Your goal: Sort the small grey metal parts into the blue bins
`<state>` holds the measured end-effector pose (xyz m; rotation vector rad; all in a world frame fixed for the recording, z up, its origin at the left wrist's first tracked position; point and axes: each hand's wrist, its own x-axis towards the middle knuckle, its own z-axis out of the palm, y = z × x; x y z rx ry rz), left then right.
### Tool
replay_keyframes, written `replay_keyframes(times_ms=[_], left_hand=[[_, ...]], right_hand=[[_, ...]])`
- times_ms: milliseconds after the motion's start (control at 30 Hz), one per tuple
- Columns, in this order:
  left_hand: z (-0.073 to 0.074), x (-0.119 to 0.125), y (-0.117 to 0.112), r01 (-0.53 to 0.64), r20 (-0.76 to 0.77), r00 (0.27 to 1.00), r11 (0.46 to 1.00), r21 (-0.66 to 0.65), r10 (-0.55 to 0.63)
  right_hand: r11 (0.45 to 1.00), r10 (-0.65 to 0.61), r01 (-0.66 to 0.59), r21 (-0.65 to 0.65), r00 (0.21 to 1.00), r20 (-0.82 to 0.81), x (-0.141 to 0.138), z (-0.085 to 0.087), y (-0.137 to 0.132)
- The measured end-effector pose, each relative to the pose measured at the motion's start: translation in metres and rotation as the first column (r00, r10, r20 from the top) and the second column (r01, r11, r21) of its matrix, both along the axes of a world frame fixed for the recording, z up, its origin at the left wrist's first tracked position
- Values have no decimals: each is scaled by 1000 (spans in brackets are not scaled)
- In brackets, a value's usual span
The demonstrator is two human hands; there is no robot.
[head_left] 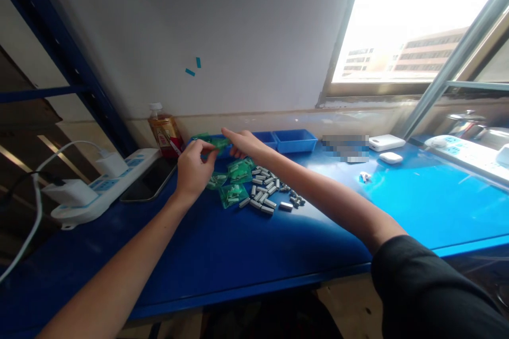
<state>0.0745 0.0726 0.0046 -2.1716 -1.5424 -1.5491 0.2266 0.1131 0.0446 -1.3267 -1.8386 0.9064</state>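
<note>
A small green plastic bag (219,142) is held up between my two hands, over the front of the blue bins. My left hand (195,167) pinches its left side, thumb and fingers pressed together. At its right edge my right hand (247,145) is closed on it, with the index finger stretched along the top and the other fingers curled. Below the hands, several filled green bags (239,171) lie on the blue table (191,259). Beside them are loose silver metal cylinders (260,196) and a small heap of metal screws (296,199).
Blue bins (296,141) stand against the wall. To the left are a drink bottle (163,130), a dark phone (149,183) and a power strip (107,183) with plugged-in chargers. A white box (385,142), an earphone case (391,158) and another power strip (465,153) sit right.
</note>
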Motion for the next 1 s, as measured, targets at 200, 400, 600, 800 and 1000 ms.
replay_keyframes(times_ms=[200,400,600,800,1000], left_hand=[[8,-4,-3,2,-254,967,1000,-14,-6],[-9,-31,15,-225,-559,814,802,-554,-158],[-11,-32,19,-208,-450,886,766,-608,-116],[3,-26,17,82,-108,987,946,-313,-121],[-4,-22,17,91,-54,991,925,-369,-119]], right_hand=[[869,-199,227,439,974,-110,0,16,-6],[620,-373,-97,779,837,401,-2,30,11],[829,36,-393,398,748,662,-10,-13,8],[806,188,-372,461,898,398,2,-19,-11],[564,-193,63,823,980,57,11,28,10]])
